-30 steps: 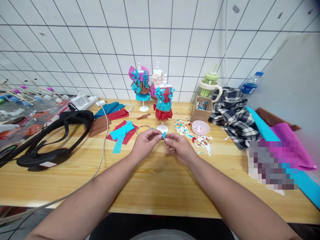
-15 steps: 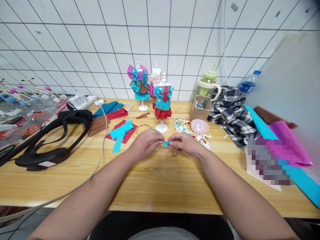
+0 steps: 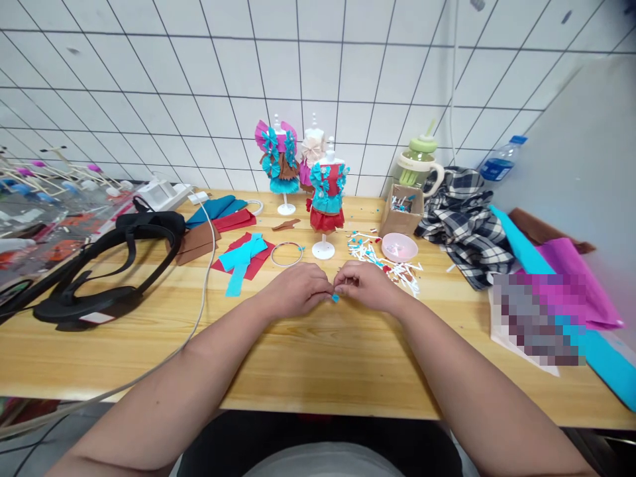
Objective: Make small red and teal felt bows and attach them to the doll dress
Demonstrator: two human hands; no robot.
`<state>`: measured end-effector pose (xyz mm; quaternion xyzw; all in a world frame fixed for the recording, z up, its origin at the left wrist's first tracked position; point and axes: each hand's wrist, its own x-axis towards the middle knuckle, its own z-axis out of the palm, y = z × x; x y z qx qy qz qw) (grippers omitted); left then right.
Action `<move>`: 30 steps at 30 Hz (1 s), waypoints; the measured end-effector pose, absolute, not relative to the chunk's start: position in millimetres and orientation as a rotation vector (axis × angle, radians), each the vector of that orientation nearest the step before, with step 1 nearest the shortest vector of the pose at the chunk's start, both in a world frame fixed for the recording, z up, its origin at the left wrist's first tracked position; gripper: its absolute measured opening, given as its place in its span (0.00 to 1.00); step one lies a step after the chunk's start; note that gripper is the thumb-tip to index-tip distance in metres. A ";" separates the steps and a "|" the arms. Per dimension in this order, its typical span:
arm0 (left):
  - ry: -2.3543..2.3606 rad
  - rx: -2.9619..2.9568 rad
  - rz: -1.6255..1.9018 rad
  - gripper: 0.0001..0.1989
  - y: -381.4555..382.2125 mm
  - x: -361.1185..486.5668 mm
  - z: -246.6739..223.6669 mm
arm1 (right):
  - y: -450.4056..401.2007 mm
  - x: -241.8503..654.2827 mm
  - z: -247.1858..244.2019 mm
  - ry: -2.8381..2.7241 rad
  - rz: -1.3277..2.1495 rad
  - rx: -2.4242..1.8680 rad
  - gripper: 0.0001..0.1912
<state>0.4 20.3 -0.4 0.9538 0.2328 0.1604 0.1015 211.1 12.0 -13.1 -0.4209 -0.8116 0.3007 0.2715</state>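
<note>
Near the middle of the table, my left hand point(image 3: 302, 290) and my right hand point(image 3: 366, 285) meet fingertip to fingertip. Between their pinched fingers is a small piece of blue crepe paper point(image 3: 336, 299), its lower part showing below the fingertips and the rest hidden. Just beyond my hands a small dress-form mannequin point(image 3: 326, 192) stands upright on a white base, dressed in red and blue crepe paper with blue bows. A thin ring point(image 3: 287, 254) lies beyond my left hand. Past my right hand are scattered white and blue bits point(image 3: 365, 250) and a shallow pink dish point(image 3: 400, 247).
Two more dressed mannequins, one in purple and brown point(image 3: 278, 159), stand by the tiled wall. Blue strips point(image 3: 241, 262) lie on red paper at left, near a black headset point(image 3: 134, 291) and a white cable point(image 3: 205, 291). A cardboard box point(image 3: 403, 212) and plaid cloth point(image 3: 462, 218) sit right.
My hands have come closer together, fingertips now touching. The blue piece has turned and shows less, lower beneath the fingers. The whole view has shifted slightly.
</note>
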 end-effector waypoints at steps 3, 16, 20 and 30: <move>0.643 2.842 0.524 0.11 23.8 -0.2 -6.3 | 11.8 211.2 -13.8 -2.195 0.763 -1.153 0.05; 0.516 3.079 0.584 0.13 24.4 -3.8 -3.0 | 16.5 212.0 -18.4 -1.858 1.188 -1.274 0.07; 0.632 3.156 0.650 0.11 26.6 -7.7 -1.9 | 13.6 209.2 -13.2 -1.343 1.485 -1.411 0.18; 0.628 3.312 0.840 0.07 28.6 -8.8 -0.8 | 6.0 195.8 -9.9 -1.169 1.866 -1.366 0.14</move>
